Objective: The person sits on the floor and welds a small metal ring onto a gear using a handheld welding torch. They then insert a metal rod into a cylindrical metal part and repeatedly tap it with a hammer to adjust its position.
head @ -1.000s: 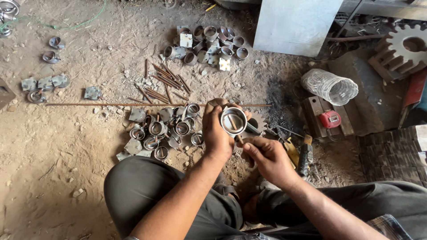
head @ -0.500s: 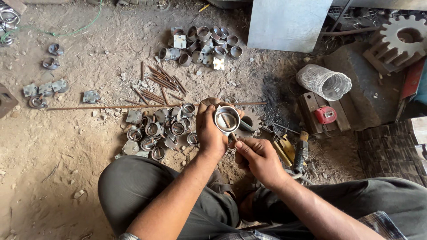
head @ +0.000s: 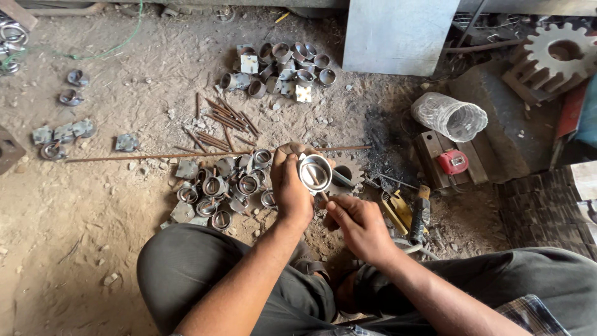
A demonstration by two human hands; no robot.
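My left hand (head: 290, 182) grips a short metal ring, a pipe section (head: 314, 172), held upright over the dirt floor with its opening facing me. My right hand (head: 354, 224) sits just below and right of it, fingers closed on a thin rod-like tool (head: 323, 196) whose tip reaches the ring's lower edge. Directly left of my left hand lies a pile of similar metal rings on square plates (head: 217, 183). A small toothed wheel (head: 348, 173) lies on the ground behind the ring.
A long thin rod (head: 155, 156) lies across the floor. Short rods (head: 224, 121) and a second heap of rings (head: 280, 65) lie farther off. A wire-mesh cylinder (head: 449, 116), a red tape measure (head: 453, 162), a large gear (head: 563, 53) and a grey metal sheet (head: 398, 34) stand right. My knees (head: 186, 267) frame the bottom.
The view has shifted slightly. My hands stay together on the ring; the right hand has moved a little under it.
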